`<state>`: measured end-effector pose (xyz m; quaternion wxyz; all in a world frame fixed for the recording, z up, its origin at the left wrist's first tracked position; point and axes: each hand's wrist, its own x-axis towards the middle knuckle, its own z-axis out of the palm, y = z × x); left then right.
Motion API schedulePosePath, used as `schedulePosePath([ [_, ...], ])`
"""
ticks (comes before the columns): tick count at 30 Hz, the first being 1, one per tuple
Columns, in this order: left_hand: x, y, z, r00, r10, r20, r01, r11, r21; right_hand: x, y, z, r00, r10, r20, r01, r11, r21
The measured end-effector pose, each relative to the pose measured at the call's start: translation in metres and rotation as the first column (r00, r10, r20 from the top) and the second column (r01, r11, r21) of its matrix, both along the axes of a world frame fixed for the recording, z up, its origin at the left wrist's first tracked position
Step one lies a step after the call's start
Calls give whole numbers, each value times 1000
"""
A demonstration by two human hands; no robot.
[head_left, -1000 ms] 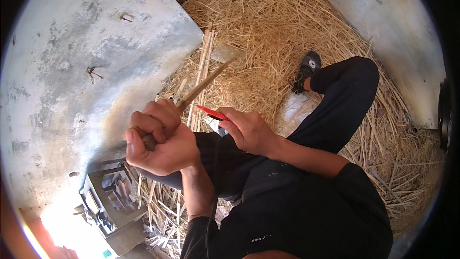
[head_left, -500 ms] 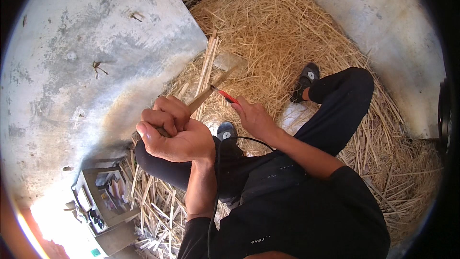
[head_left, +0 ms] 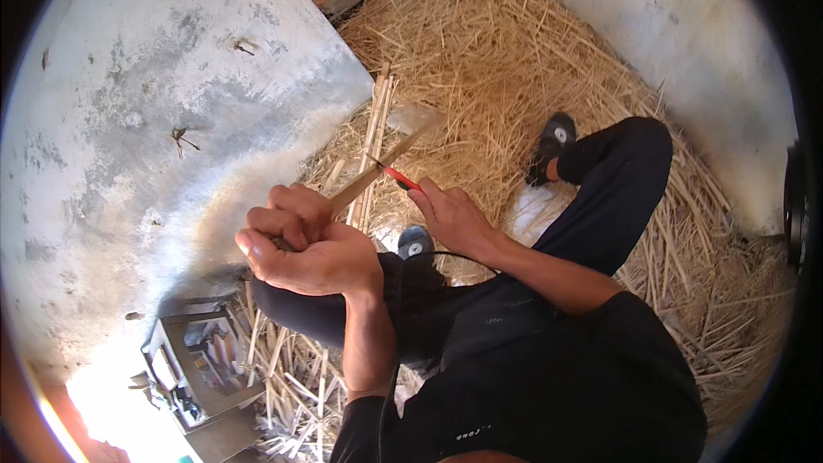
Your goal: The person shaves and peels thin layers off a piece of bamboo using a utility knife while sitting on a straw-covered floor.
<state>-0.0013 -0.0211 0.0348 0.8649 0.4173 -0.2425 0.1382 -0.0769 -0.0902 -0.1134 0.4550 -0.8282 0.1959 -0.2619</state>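
At 8 o'clock: left hand (head_left: pixel 313 250) grips stick (head_left: pixel 353 191) | 3 o'clock: right hand (head_left: pixel 456 216) grips red tool (head_left: pixel 399 177) | tip moved outward, apparently onto stick; working contact likely.

Hard white light floods in at the lower left, burning out the detail there, with an orange-red flare along the rim. It washes pale over the left wall (head_left: pixel 111 206), where a bluish shadow sits low down. The straw (head_left: pixel 497 60) is warmly lit, while the black shirt (head_left: pixel 549 377) swallows detail. The stick (head_left: pixel 355 189) blurs toward its far tip; straight edges bow near the dark, rounded border.
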Motion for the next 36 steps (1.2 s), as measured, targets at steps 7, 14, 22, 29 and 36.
schedulePosePath([
  [7,0,2,-2,997,9,-71,-10,1000,-14,2,18,-7,992,-7,125,7,1000,-1],
  [14,2,6,-3,997,-50,-62,50,999,5,-3,20,36,987,60,149,-70,995,67],
  [22,0,7,-3,977,-212,-23,212,977,-5,-3,-11,-20,975,-71,-212,77,997,19],
  [29,-3,5,-7,971,-238,37,239,971,-13,-8,7,0,972,51,231,-46,999,-28],
  [36,1,10,-13,958,-280,61,281,960,-13,-12,-11,-2,985,0,-174,38,976,214],
])
